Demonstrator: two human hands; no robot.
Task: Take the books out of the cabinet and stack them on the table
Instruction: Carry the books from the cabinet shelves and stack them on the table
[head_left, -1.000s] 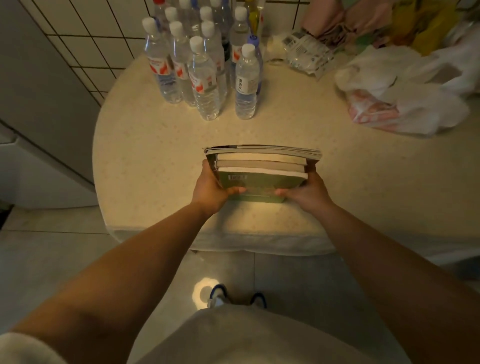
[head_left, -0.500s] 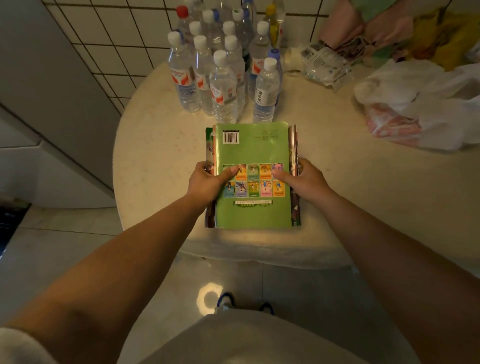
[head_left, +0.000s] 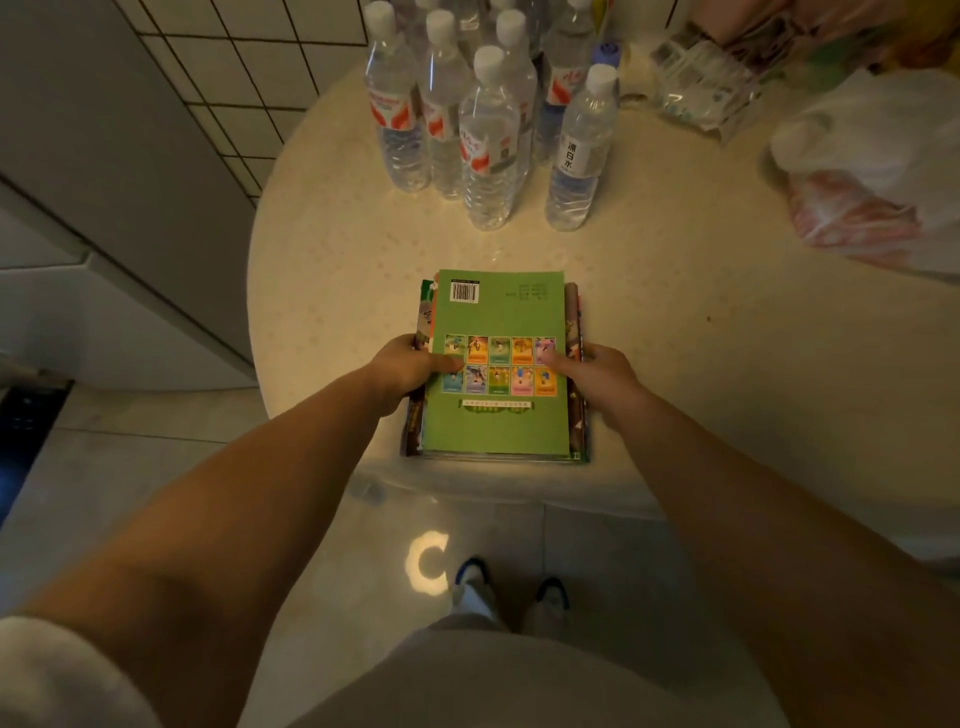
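I'm seeing the stack of books (head_left: 498, 364) lying flat at the bench's (head_left: 701, 374) 6 o'clock edge, green back cover with barcode up; left hand (head_left: 410, 364) and right hand (head_left: 597, 371) are each keeping a closed grip on its sides.

Water bottle (head_left: 574, 156) label — "凉白水".

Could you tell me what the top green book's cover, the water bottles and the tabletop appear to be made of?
Green book: printed paper or card with a slight sheen, its edges thin.
Water bottles: clear ribbed plastic with white caps and paper-like labels.
Table: pale speckled top, smooth with a soft glare; possibly stone or composite, hard to tell.
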